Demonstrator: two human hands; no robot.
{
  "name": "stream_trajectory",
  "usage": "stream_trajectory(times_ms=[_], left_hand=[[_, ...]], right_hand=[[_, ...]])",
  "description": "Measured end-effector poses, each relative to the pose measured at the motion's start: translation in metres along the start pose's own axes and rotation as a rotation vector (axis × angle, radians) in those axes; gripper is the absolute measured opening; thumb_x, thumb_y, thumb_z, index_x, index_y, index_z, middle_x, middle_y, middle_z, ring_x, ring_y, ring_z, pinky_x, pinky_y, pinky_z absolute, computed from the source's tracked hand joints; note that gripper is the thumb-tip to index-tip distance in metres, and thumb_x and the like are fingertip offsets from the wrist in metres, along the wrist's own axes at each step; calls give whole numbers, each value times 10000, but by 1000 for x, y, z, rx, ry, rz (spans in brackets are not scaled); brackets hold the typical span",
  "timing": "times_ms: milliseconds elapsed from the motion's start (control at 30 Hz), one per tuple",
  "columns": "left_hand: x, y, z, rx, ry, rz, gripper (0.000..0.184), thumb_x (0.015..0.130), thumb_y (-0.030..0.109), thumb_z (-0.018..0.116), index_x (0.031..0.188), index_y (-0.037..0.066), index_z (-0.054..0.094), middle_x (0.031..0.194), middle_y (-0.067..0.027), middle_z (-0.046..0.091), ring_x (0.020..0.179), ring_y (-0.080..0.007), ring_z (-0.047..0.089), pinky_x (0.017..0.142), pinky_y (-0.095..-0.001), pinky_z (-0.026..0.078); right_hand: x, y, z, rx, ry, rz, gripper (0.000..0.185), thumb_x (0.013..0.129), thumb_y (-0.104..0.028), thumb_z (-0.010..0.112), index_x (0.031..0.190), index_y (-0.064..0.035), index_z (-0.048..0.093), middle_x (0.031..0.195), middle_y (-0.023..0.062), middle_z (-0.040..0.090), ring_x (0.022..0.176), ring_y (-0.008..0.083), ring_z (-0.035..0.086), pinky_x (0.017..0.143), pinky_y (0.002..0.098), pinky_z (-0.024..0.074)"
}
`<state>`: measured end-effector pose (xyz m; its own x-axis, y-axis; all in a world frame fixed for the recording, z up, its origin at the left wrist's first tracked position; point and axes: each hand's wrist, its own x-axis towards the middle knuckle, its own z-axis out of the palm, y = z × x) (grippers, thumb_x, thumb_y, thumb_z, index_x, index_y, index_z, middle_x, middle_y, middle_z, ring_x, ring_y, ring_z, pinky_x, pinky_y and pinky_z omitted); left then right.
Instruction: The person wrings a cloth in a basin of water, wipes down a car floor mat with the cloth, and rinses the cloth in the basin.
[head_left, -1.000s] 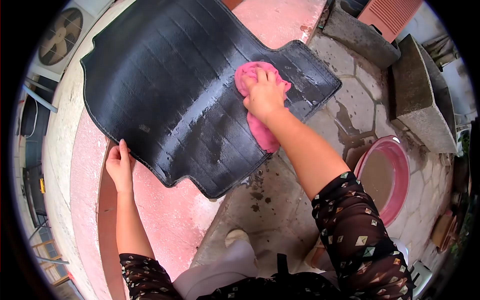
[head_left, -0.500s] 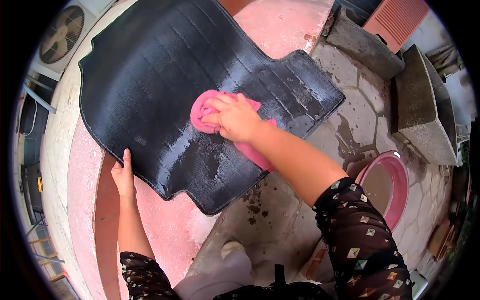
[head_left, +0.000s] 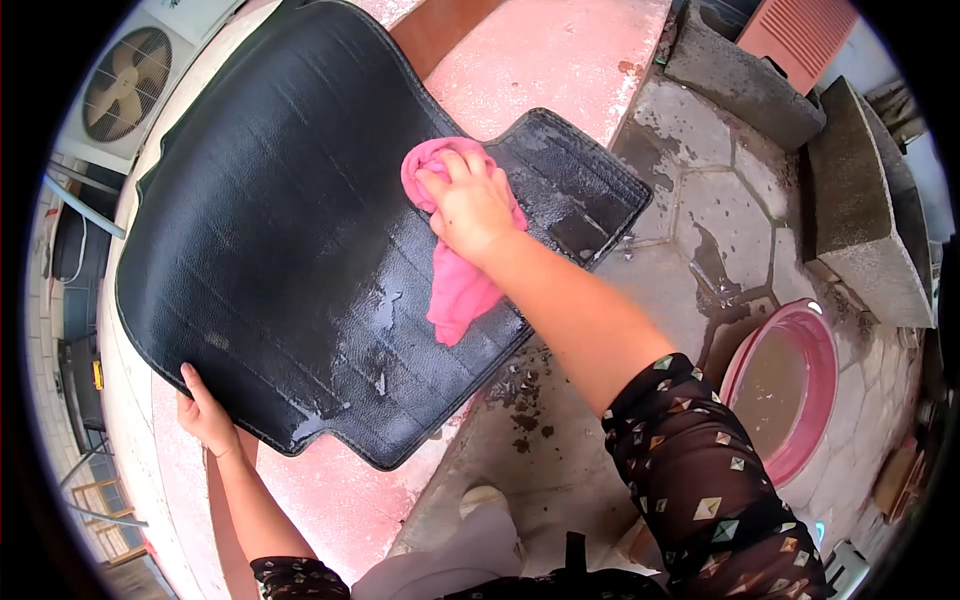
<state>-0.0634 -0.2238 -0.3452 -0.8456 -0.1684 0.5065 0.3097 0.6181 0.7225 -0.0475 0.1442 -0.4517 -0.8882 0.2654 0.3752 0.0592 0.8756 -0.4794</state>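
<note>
A black car floor mat (head_left: 270,230) with stitched lines and a bound edge leans over a pink painted ledge, its surface wet in patches. My left hand (head_left: 207,412) grips the mat's lower left edge, thumb on top and the other fingers hidden underneath. Bunched under my right hand (head_left: 468,205) is a pink cloth (head_left: 462,295), pressed on the mat right of its middle. One end of the cloth trails down over the mat toward its near edge.
A pink basin (head_left: 815,420) of murky water stands on the paving at the right. Behind it are concrete troughs (head_left: 865,200) and a ridged pink board (head_left: 798,40). The pink ledge (head_left: 550,70) runs beneath the mat. An outdoor fan unit (head_left: 128,85) is at upper left.
My right hand has moved the cloth up and slightly right across the mat. My left hand and the mat's near edge have shifted left and down in view.
</note>
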Motion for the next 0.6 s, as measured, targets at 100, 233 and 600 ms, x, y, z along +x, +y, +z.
stream_trajectory(times_ms=[100,233,600], left_hand=[[-7,-47,-39,143,-54,-86,406,925,348,551,875,-40,658,799,-25,637,723,-61,513,652,-202,408],[-20,-30,-45,548,70,-9,402,887,254,619,1180,4,505,595,24,334,548,-74,324,534,-227,332],[-103,26,135,-6,-573,275,463,904,63,454,1341,-29,330,1295,-201,378,1239,-302,398,1053,-379,298]], right_hand=[[2,-24,10,-40,-99,-28,488,669,-178,662,1151,-203,588,1262,68,460,1207,276,377,906,474,356],[7,-31,5,-36,-292,37,556,670,-232,696,1202,-195,539,1313,73,409,1213,278,366,910,533,330],[-11,-45,-2,-190,-290,65,794,622,-345,758,1336,-258,423,1415,114,305,1290,338,289,928,602,306]])
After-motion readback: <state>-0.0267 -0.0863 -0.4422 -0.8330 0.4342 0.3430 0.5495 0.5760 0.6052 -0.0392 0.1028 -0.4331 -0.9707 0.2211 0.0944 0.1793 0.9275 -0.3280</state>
